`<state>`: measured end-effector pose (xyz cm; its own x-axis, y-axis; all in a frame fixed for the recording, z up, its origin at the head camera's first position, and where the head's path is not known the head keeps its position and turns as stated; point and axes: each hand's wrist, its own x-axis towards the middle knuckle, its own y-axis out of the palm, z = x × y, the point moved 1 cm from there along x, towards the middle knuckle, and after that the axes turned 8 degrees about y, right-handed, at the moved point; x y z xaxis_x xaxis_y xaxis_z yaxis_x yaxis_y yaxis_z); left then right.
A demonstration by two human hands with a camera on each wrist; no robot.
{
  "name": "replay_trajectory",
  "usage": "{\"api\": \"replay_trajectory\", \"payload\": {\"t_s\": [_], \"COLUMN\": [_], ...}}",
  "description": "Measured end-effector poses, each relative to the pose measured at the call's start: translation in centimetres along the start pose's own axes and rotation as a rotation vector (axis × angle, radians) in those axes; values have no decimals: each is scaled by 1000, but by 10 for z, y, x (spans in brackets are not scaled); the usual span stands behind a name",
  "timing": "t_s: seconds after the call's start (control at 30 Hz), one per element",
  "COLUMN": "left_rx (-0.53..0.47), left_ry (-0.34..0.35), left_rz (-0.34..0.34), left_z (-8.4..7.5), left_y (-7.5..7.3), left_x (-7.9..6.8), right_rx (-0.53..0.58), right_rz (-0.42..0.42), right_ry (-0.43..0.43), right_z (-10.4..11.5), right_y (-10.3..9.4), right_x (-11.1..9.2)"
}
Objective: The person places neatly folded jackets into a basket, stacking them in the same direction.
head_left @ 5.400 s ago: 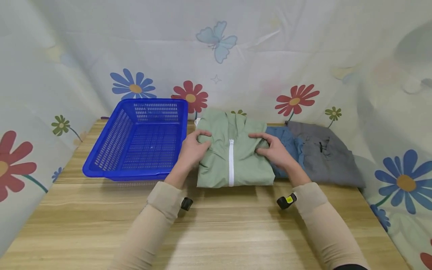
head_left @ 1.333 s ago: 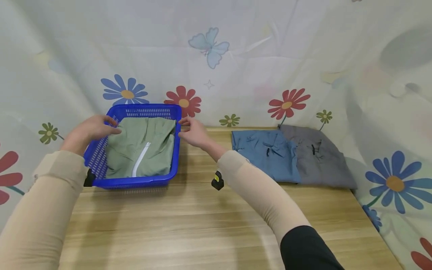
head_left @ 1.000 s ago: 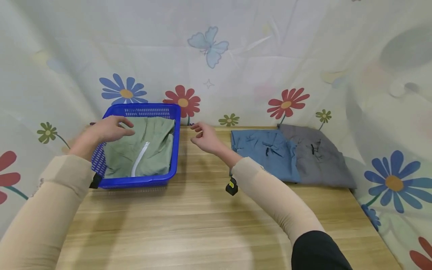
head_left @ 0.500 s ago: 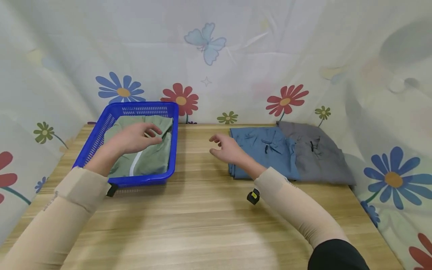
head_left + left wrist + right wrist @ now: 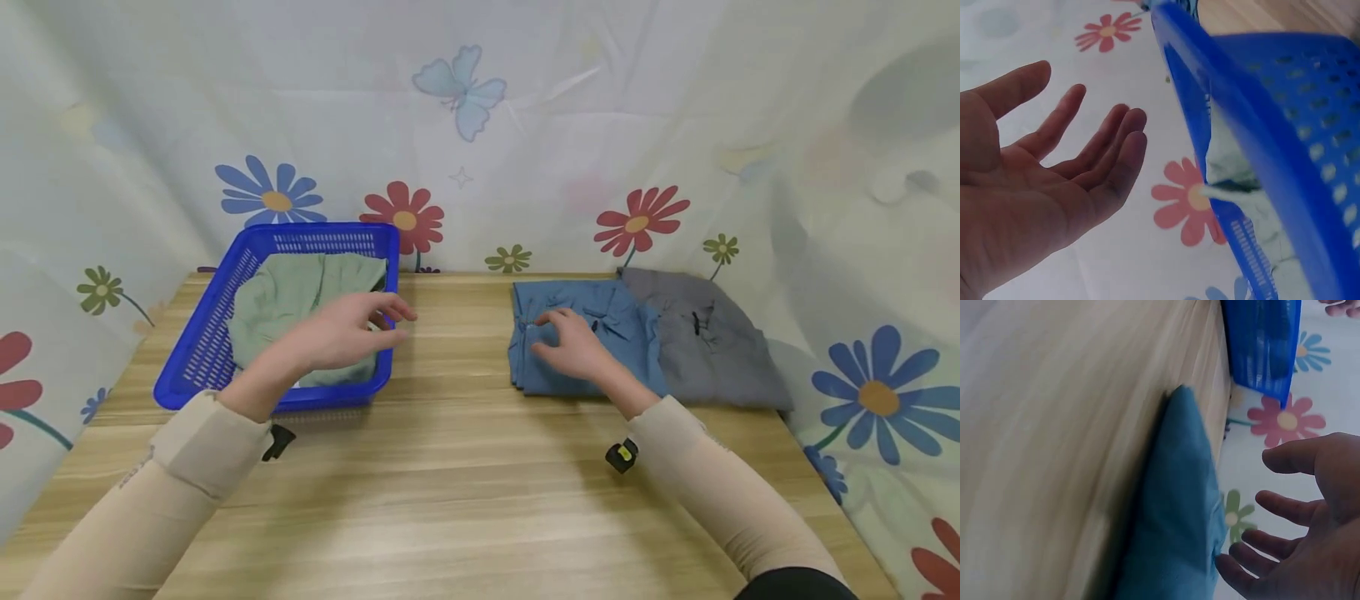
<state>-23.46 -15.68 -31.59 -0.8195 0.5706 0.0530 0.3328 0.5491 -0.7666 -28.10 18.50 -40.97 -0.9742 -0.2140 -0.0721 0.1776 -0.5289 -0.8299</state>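
My left hand (image 5: pixel 337 335) hovers over the right side of a blue plastic basket (image 5: pixel 187 379), fingers loosely bent and holding nothing. Inside the basket lies a folded light green zip jacket (image 5: pixel 281 292), partly hidden by that hand. In the left wrist view the hand (image 5: pixel 1060 169) is spread beside the basket wall (image 5: pixel 1266 125). My right hand (image 5: pixel 577 346) is above a folded blue garment (image 5: pixel 551 379), with relaxed, parted fingers and nothing between them. The right wrist view shows the hand (image 5: pixel 1310 531) close over the folded blue garment (image 5: pixel 1172 519).
A folded grey garment (image 5: pixel 720 358) lies at the right, its left side against the blue one. The wooden table (image 5: pixel 465 500) runs up to a flower-printed cloth backdrop (image 5: pixel 337 117) behind and at both sides.
The green jacket went from the table into the basket. Both hands then let go and moved right, the left across the basket, the right over to the blue garment.
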Motion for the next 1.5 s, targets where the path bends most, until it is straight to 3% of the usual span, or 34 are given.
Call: {"api": "replay_trajectory", "payload": {"t_s": [0.2, 0.37, 0.5, 0.7, 0.9, 1.27, 1.5], "left_rx": [-115, -188, -258, -366, -488, -564, -645], "left_ry": [79, 101, 64, 30, -83, -245, -315], "left_rz": [-68, -96, -91, -93, -85, -114, -196], "left_z": [-9, -18, -21, -18, -6, 10, 17], "left_y": [30, 57, 75, 101, 122, 138, 146], "left_x": [2, 7, 10, 18, 27, 40, 56], "right_rx": [-21, -38, -54, -107, -111, -103, -110], "right_rz": [-72, -107, -106, -42, -11, 6, 36], "right_ry": [102, 162, 203, 268, 259, 194, 150], "right_z": [-23, -38, -49, -64, -64, -49, -33], "right_y": [-4, -9, -11, -5, 0, 9, 20], "right_x": [-9, -11, -9, -6, -4, -1, 4]}}
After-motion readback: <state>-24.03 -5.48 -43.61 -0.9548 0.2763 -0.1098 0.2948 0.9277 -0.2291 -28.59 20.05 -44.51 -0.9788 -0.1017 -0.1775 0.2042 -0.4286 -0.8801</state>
